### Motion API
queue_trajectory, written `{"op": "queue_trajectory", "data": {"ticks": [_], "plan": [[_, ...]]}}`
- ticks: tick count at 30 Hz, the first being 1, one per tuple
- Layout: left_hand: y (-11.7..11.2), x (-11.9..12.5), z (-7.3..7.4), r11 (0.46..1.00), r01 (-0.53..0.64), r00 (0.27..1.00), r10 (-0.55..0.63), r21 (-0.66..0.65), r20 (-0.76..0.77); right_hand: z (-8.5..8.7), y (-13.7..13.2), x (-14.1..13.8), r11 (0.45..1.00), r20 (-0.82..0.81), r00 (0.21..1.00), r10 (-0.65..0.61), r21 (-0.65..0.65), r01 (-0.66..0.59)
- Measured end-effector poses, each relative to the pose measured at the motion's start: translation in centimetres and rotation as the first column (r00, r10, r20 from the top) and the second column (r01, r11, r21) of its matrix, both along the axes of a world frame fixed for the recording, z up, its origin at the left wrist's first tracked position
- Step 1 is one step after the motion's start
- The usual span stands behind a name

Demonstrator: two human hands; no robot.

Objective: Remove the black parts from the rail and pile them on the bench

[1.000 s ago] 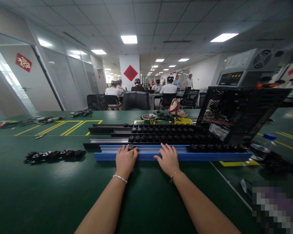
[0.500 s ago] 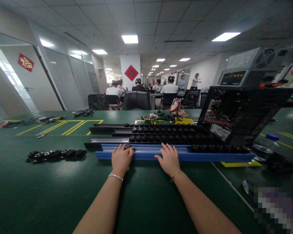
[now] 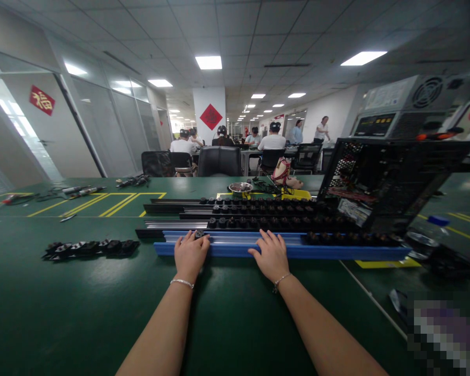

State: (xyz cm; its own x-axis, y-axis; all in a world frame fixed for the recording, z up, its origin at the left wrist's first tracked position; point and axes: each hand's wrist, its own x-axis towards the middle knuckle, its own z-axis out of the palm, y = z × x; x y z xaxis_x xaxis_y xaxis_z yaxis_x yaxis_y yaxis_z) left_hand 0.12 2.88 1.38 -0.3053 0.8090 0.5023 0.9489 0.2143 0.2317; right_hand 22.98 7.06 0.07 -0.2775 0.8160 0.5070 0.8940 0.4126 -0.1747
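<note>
A long blue rail lies across the green table in front of me. My left hand rests on its left part, fingers curled over a small black part in the rail's channel. My right hand lies flat on the rail's middle, fingers stretched out, holding nothing. A row of black parts sits in the rail's right end. Behind it lie black rails filled with more black parts.
A row of loose black parts lies at the left. An open black computer case stands at the right, a metal bowl behind the rails, tools at far left. Several people sit at desks far back.
My left hand has slid leftward along the blue rail, with the small black part under its fingertips. My right hand has stayed in place.
</note>
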Motion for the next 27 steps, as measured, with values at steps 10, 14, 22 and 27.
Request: {"op": "queue_trajectory", "data": {"ticks": [10, 14, 22, 27], "plan": [[0.1, -0.8, -0.2, 1.0, 0.008, 1.0, -0.008, 0.006, -0.012, -0.1, 0.1, 0.0, 1.0, -0.009, 1.0, -0.001, -0.006, 0.001], [0.1, -1.3, -0.5, 1.0, -0.004, 1.0, 0.004, 0.021, -0.02, 0.0, 0.1, -0.1, 1.0, -0.01, 1.0, -0.005, -0.013, 0.005], [0.4, -1.8, -0.9, 0.998, -0.067, 0.998, 0.066, 0.013, 0.015, 0.1, 0.1, -0.2, 1.0, -0.018, 1.0, -0.008, -0.024, 0.008], [0.3, -2.0, -0.8, 0.996, -0.085, 0.995, 0.085, -0.007, 0.052, 0.2, 0.0, -0.2, 0.999, -0.019, 1.0, -0.006, -0.038, 0.005]]}}
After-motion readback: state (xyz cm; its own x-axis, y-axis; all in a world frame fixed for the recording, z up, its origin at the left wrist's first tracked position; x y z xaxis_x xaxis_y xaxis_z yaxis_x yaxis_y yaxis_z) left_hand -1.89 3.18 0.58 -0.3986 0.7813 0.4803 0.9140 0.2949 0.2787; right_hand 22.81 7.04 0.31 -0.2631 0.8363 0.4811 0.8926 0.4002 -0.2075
